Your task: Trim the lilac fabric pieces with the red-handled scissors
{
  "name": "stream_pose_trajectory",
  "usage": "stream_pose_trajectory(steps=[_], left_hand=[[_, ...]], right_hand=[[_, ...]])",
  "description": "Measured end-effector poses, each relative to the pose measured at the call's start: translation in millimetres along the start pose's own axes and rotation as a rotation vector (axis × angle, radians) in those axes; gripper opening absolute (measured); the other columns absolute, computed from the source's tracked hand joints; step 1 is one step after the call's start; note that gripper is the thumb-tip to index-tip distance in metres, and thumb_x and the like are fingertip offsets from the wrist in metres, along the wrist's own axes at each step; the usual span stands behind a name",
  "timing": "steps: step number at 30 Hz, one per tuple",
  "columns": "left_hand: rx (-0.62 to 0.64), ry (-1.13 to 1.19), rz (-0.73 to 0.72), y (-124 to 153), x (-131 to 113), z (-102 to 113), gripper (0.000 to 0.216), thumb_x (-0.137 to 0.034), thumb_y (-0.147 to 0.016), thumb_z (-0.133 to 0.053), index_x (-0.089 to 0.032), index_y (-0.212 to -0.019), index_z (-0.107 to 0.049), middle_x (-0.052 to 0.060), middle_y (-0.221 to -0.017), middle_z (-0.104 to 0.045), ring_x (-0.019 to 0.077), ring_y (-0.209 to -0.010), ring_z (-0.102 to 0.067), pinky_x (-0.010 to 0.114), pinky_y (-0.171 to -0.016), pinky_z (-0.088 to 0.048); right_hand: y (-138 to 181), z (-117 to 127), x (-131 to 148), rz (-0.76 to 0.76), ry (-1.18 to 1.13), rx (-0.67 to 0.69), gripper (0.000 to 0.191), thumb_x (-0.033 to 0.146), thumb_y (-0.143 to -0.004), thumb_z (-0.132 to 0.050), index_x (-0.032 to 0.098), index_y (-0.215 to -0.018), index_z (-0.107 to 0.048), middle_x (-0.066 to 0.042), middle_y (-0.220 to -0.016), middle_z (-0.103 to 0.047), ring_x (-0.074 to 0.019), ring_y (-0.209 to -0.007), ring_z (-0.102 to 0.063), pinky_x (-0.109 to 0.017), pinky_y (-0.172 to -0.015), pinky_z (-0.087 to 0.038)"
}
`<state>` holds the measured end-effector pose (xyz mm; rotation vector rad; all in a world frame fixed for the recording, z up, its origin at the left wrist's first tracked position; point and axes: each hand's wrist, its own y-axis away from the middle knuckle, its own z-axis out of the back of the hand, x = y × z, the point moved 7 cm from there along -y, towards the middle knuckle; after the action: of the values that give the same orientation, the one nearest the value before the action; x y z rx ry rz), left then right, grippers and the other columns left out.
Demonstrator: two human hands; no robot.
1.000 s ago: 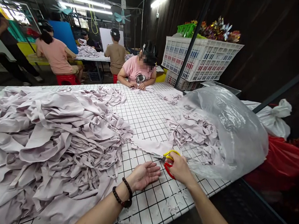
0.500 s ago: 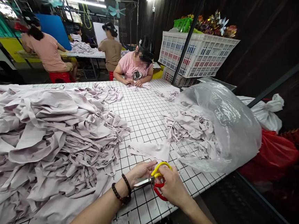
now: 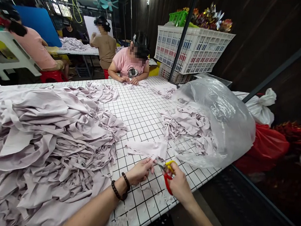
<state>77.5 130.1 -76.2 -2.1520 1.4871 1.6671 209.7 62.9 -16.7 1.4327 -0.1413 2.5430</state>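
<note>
A pale lilac fabric piece lies on the grid-marked table in front of me. My left hand, with dark beads at the wrist, is closed in a pinch at the near edge of this piece. In my right hand I hold scissors with one yellow and one red handle loop. Their blades point left toward my left fingertips, at the fabric's near corner. Whether the blades touch the cloth is too small to tell.
To the left spreads a big heap of lilac fabric pieces. A clear plastic bag with more pieces bulges at the right. White crates stand behind, beside a dark pole. Another person works across the table. Small scraps lie near the front edge.
The scissors have swung away from lying across my left hand, and their blades now reach its fingertips. My left fingers have closed at the fabric's edge. The whole view has shifted slightly.
</note>
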Motion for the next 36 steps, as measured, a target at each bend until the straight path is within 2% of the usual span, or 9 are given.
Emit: stream_pose_trajectory(steps=[5, 10, 13, 17, 19, 21, 24, 30, 36], left_hand=[[-0.016, -0.115, -0.136, 11, -9, -6, 0.039, -0.054, -0.087, -0.049, -0.018, -0.100, -0.054, -0.004, -0.060, -0.053, 0.0050, -0.039, -0.024, 0.017, -0.036, -0.016], [-0.120, -0.198, -0.319, 28, -25, 0, 0.039, -0.055, -0.087, -0.050, -0.018, -0.095, -0.059, 0.000, -0.084, -0.052, 0.0064, -0.050, -0.038, 0.019, -0.044, -0.033], [-0.306, -0.332, -0.505, 45, -41, 10, 0.038, -0.051, -0.087, -0.051, -0.017, -0.088, -0.066, 0.008, -0.111, -0.046, 0.0161, -0.084, -0.053, 0.026, -0.064, -0.047], [-0.451, -0.388, -0.689, 63, -60, 15, 0.031, -0.042, -0.089, -0.053, -0.018, -0.079, -0.070, 0.010, -0.133, -0.040, 0.0286, -0.126, -0.035, 0.030, -0.088, -0.044], [-0.391, -0.327, -0.695, 62, -64, 13, 0.031, -0.040, -0.089, -0.052, -0.017, -0.077, -0.069, 0.012, -0.126, -0.050, 0.0278, -0.118, -0.044, 0.030, -0.084, -0.045], [-0.301, -0.223, -0.660, 56, -63, 10, 0.031, -0.041, -0.089, -0.052, -0.016, -0.080, -0.068, 0.013, -0.115, -0.058, 0.0215, -0.090, -0.056, 0.029, -0.073, -0.047], [-0.235, -0.112, -0.637, 47, -62, 7, 0.031, -0.042, -0.088, -0.054, -0.013, -0.086, -0.066, 0.010, -0.098, -0.063, 0.0136, -0.066, -0.053, 0.028, -0.065, -0.047], [-0.257, -0.176, -0.649, 41, -60, 7, 0.030, -0.044, -0.088, -0.053, -0.015, -0.083, -0.062, 0.001, -0.070, -0.056, 0.0141, -0.066, -0.056, 0.027, -0.069, -0.047], [-0.270, -0.265, -0.658, 41, -59, 8, 0.029, -0.040, -0.089, -0.053, -0.017, -0.073, -0.060, 0.001, -0.066, -0.054, 0.0143, -0.064, -0.054, 0.026, -0.067, -0.044]], right_hand=[[-35, -7, -14, 0.031, -0.194, -0.061, 0.016, 0.024, -0.073, -0.063, 0.021, -0.085, -0.053, 0.002, -0.073, -0.053, -0.0132, -0.063, -0.048, -0.024, -0.060, -0.042], [-50, -38, -3, 0.051, -0.296, -0.038, 0.022, 0.032, -0.072, -0.067, 0.020, -0.086, -0.054, 0.001, -0.073, -0.057, -0.0138, -0.064, -0.051, -0.024, -0.059, -0.043], [-52, -44, 0, 0.036, -0.342, -0.059, 0.025, 0.038, -0.077, -0.064, 0.019, -0.091, -0.055, -0.002, -0.079, -0.061, -0.0150, -0.069, -0.055, -0.026, -0.064, -0.046], [-49, -40, 3, 0.000, -0.356, 0.022, 0.030, 0.040, -0.074, -0.068, 0.017, -0.090, -0.058, -0.001, -0.075, -0.062, -0.0146, -0.066, -0.055, -0.026, -0.063, -0.047], [-45, -34, 3, -0.026, -0.322, 0.099, 0.030, 0.042, -0.072, -0.070, 0.017, -0.085, -0.060, 0.001, -0.068, -0.059, -0.0136, -0.061, -0.053, -0.026, -0.059, -0.045], [-38, -27, 2, -0.066, -0.252, 0.168, 0.031, 0.046, -0.072, -0.069, 0.018, -0.077, -0.059, 0.004, -0.062, -0.053, -0.0124, -0.057, -0.050, -0.025, -0.056, -0.043], [-29, -11, 3, -0.089, -0.083, 0.209, 0.034, 0.053, -0.074, -0.063, 0.019, -0.071, -0.057, 0.004, -0.058, -0.050, -0.0122, -0.054, -0.047, -0.025, -0.053, -0.039], [-23, 9, 26, 0.068, 0.416, 0.174, 0.029, 0.049, -0.075, -0.063, 0.023, -0.069, -0.052, 0.005, -0.058, -0.052, -0.0135, -0.055, -0.046, -0.028, -0.060, -0.036], [-25, 4, 39, 0.126, 0.539, 0.173, 0.027, 0.048, -0.077, -0.061, 0.023, -0.074, -0.053, 0.003, -0.067, -0.061, -0.0156, -0.060, -0.052, -0.035, -0.075, -0.036]])
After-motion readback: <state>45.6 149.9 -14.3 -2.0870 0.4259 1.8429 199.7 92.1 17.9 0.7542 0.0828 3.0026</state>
